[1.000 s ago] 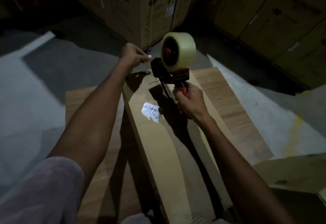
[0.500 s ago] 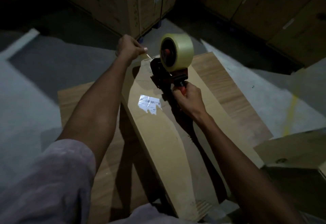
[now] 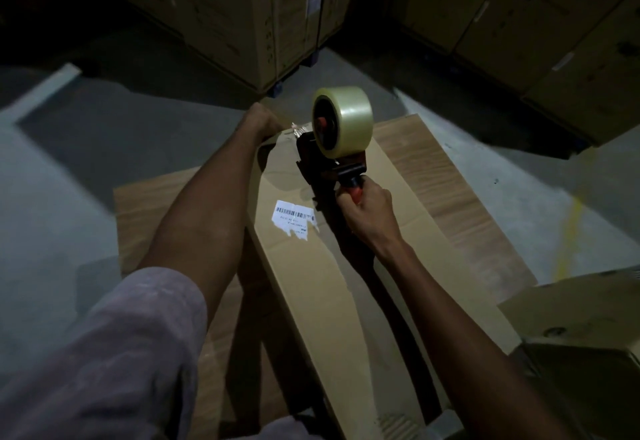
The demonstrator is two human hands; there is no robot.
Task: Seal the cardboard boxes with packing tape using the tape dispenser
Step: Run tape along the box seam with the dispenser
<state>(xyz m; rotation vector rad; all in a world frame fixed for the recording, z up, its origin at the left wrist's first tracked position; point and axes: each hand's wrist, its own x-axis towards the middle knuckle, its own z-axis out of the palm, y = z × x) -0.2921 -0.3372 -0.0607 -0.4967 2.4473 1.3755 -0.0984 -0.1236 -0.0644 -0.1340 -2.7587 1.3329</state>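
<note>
A long flat cardboard box (image 3: pixel 311 283) lies lengthwise in front of me, with a white barcode label (image 3: pixel 294 219) on its top. My right hand (image 3: pixel 367 211) grips the red handle of a tape dispenser (image 3: pixel 325 159) that carries a large clear tape roll (image 3: pixel 344 126). The dispenser's front sits over the box's far end. My left hand (image 3: pixel 259 122) is at the far left corner of the box, pinching the loose end of the tape (image 3: pixel 296 127) next to the dispenser's mouth.
Flat wood-grain sheets (image 3: pixel 450 176) lie under the box on a grey concrete floor. Stacked printed cartons (image 3: pixel 249 6) stand at the back, more cartons (image 3: pixel 554 23) at the right. Another cardboard box (image 3: pixel 581 328) sits at the lower right. A yellow floor line (image 3: pixel 571 228) runs at right.
My left hand has come down to the box's far corner with the tape end, and the dispenser has dropped closer to the box top.
</note>
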